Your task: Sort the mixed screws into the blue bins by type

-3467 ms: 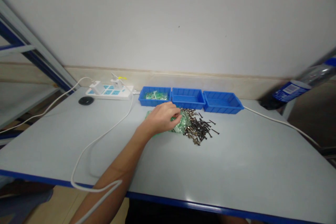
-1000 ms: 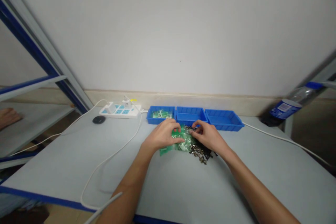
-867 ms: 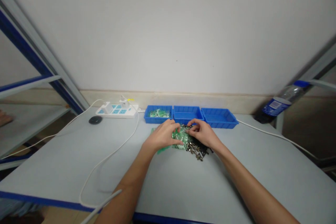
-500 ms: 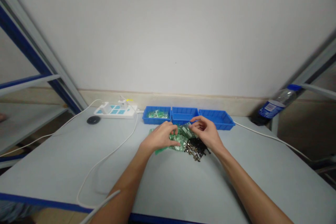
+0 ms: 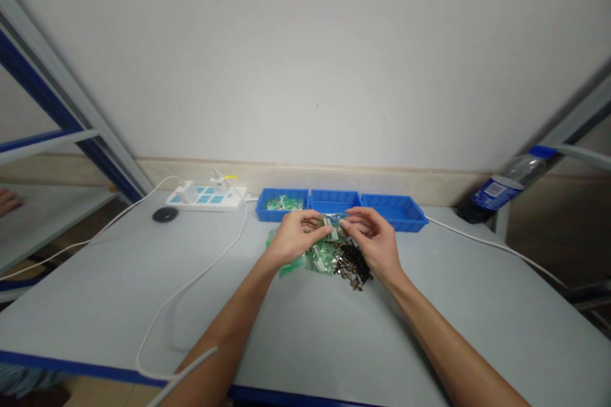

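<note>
My left hand and my right hand are raised just above a heap on the table, and their fingertips pinch a small clear packet between them. Under the hands lies a pile of green plastic packets with a pile of dark screws on its right side. Behind them, three blue bins stand in a row: the left bin holds green packets, the middle bin and the right bin look bare.
A white power strip sits at the back left with a white cable looping over the grey table to the front edge. A black round disc lies nearby. A plastic bottle leans at the right; another person's fingers show at far left.
My right hand came into view and joined the left at the heap. Both hands have since lifted a small packet off the pile, holding it between their fingertips.
</note>
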`<control>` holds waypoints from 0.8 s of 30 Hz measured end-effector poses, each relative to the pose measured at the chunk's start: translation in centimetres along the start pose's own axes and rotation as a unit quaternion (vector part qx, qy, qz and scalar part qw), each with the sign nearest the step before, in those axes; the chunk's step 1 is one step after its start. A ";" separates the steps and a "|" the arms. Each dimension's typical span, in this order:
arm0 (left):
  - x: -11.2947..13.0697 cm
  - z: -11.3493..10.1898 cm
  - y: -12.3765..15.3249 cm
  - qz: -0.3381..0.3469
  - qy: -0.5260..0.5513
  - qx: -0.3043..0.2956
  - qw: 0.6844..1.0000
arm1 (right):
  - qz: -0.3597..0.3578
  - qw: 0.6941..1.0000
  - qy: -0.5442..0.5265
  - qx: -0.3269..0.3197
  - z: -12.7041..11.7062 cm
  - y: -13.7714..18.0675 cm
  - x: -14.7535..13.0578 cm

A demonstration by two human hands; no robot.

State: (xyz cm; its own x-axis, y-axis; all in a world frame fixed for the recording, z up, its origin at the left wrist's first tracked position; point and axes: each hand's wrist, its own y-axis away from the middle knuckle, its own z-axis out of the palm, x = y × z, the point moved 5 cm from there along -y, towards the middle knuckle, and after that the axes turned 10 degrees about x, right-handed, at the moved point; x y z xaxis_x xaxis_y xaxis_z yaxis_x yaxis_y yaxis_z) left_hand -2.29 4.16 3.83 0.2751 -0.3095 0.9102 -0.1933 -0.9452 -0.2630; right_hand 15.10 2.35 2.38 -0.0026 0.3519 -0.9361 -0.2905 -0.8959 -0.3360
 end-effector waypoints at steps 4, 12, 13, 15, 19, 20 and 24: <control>0.2 -1.2 -0.4 0.033 0.040 0.088 0.995 | 0.022 0.999 -0.028 -0.011 0.4 0.2 0.0; -0.1 -4.8 -0.4 0.234 -0.368 0.220 0.872 | -0.176 0.927 0.267 -0.195 1.1 1.2 -1.2; -0.7 -4.7 -0.6 0.215 -0.407 0.196 0.866 | -0.201 0.909 0.296 -0.214 1.2 1.5 -1.4; -1.6 -4.5 -0.7 0.179 -0.460 0.158 0.855 | -0.232 0.878 0.343 -0.242 1.5 2.0 -1.4; -1.7 -3.6 -0.4 0.144 -0.504 0.136 0.841 | -0.247 0.842 0.394 -0.273 2.0 2.7 -0.6; -1.6 -3.5 -0.4 0.138 -0.506 0.136 0.841 | -0.246 0.841 0.396 -0.274 2.0 2.7 -0.3; -1.4 -3.2 -0.3 0.146 -0.482 0.146 0.851 | -0.234 0.862 0.360 -0.269 2.0 2.5 0.2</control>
State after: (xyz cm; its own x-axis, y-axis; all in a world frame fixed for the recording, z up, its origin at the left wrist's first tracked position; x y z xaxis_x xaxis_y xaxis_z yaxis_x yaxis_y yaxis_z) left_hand -5.62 5.19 3.70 0.9277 -0.3447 0.1435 -0.1832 -0.7550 -0.6296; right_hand 12.47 0.73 1.51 0.6460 0.6228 -0.4414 0.3880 -0.7658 -0.5128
